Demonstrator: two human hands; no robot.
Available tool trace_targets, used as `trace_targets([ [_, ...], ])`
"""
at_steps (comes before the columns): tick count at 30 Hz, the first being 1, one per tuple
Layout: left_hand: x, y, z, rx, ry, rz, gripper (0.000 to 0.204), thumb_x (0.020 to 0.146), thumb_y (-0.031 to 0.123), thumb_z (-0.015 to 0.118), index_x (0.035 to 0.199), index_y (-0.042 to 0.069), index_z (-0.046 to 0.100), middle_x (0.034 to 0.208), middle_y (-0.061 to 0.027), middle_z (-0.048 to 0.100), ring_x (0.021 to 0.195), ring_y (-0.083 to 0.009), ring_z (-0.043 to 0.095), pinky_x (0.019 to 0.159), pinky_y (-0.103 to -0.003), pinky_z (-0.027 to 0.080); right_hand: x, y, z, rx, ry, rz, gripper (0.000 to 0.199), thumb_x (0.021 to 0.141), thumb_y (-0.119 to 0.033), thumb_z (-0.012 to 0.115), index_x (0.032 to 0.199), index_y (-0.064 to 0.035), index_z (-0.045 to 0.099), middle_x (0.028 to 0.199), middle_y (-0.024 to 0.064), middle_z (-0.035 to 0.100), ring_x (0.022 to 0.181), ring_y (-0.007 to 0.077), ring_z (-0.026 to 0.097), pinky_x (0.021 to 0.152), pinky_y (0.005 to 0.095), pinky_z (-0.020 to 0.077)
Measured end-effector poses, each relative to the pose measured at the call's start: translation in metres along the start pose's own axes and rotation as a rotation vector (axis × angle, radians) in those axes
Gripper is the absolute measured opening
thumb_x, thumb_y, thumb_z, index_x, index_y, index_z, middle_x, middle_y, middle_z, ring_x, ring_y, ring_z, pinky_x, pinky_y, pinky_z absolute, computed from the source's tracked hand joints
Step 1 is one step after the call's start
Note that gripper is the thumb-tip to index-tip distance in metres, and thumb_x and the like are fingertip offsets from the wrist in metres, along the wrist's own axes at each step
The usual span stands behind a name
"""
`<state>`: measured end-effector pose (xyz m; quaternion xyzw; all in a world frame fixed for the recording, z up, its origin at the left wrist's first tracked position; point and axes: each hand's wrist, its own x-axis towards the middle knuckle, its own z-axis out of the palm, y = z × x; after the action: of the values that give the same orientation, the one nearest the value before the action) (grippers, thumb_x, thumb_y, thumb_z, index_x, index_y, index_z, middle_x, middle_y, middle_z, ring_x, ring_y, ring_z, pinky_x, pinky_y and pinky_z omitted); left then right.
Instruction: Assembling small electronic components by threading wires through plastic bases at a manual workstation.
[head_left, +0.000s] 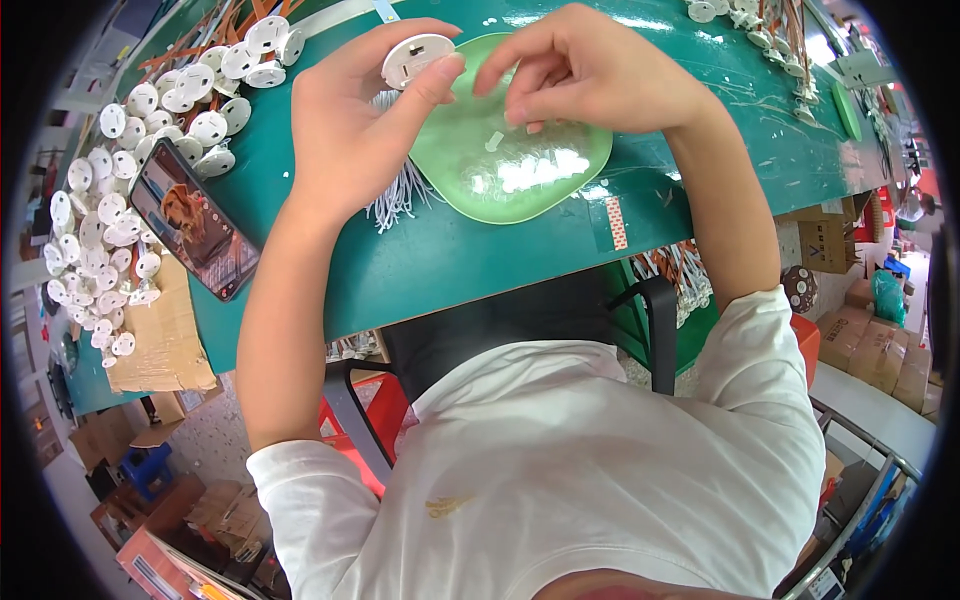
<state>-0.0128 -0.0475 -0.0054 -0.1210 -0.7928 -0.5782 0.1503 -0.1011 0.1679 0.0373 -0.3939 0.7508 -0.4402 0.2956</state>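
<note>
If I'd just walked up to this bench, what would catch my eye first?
Probably the pale green tray in the middle of the dark green table, with both hands over it: the left hand pinches a round white cap, the right hand hovers fingers-down above the tray. Next, the heap of identical white caps at far left, beside a lit phone.

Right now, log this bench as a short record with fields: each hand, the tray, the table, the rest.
left hand: holds a white round cap between thumb and fingers, above the tray's edge
right hand: fingers pinched over the tray, what they hold too small to tell
tray: pale green, shallow, with small clear bits in it
table: green top
phone: lies left of the left hand, screen lit
cap pile: many white caps around the phone
wires: white bundle under the left hand
</note>
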Motion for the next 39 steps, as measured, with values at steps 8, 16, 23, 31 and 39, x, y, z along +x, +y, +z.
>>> trace_targets([
  [8, -0.003, 0.002, 0.009, -0.192, 0.038, 0.061, 0.033, 0.082, 0.003, 0.081, 0.112, -0.003, 0.068, 0.102, -0.0079, 0.07, 0.091, -0.0146, 0.068, 0.082, -0.028, 0.054, 0.0, -0.011, 0.004, 0.244, 0.157, 0.092, 0.016, 0.09, -0.009, 0.072, 0.101, 0.0023, 0.073, 0.079, 0.0057, 0.073, 0.065, 0.006, 0.063, 0.058, 0.0193, 0.0481],
  [16, -0.004, 0.004, 0.003, -0.097, 0.019, -0.015, 0.032, 0.077, 0.003, 0.083, 0.105, -0.003, 0.068, 0.098, -0.0059, 0.069, 0.088, -0.0126, 0.066, 0.078, -0.027, 0.054, 0.002, -0.003, 0.004, 0.284, 0.226, 0.067, 0.015, 0.088, -0.009, 0.074, 0.099, 0.0022, 0.074, 0.077, 0.0047, 0.072, 0.064, 0.0062, 0.061, 0.056, 0.0193, 0.0461],
  [23, -0.005, 0.009, 0.006, -0.105, 0.088, 0.015, 0.032, 0.075, 0.006, 0.085, 0.102, 0.0, 0.069, 0.09, -0.0068, 0.073, 0.085, -0.0126, 0.07, 0.078, -0.027, 0.056, 0.005, 0.001, 0.012, 0.43, 0.262, 0.063, 0.015, 0.088, -0.008, 0.075, 0.099, 0.0021, 0.074, 0.081, 0.0044, 0.072, 0.068, 0.0071, 0.063, 0.058, 0.0206, 0.0472],
  [31, -0.001, 0.006, -0.001, -0.171, 0.19, 0.095, 0.027, 0.079, 0.001, 0.081, 0.103, -0.001, 0.069, 0.089, -0.0078, 0.073, 0.084, -0.0124, 0.069, 0.078, -0.028, 0.056, 0.002, 0.0, 0.02, 0.283, 0.213, 0.003, 0.027, 0.098, -0.023, 0.066, 0.113, -0.0004, 0.069, 0.094, 0.0096, 0.071, 0.081, 0.0126, 0.065, 0.071, 0.0254, 0.0524],
  [39, 0.002, 0.015, -0.002, -0.846, -0.118, 0.1, 0.049, 0.102, 0.021, 0.055, 0.142, -0.005, 0.046, 0.131, -0.0224, 0.061, 0.118, -0.0297, 0.063, 0.095, -0.036, 0.051, -0.015, -0.017, 0.041, -0.24, 0.77, -0.473, 0.01, 0.084, 0.001, 0.074, 0.092, 0.0048, 0.072, 0.085, 0.0074, 0.073, 0.073, 0.0102, 0.068, 0.069, 0.0246, 0.0568],
])
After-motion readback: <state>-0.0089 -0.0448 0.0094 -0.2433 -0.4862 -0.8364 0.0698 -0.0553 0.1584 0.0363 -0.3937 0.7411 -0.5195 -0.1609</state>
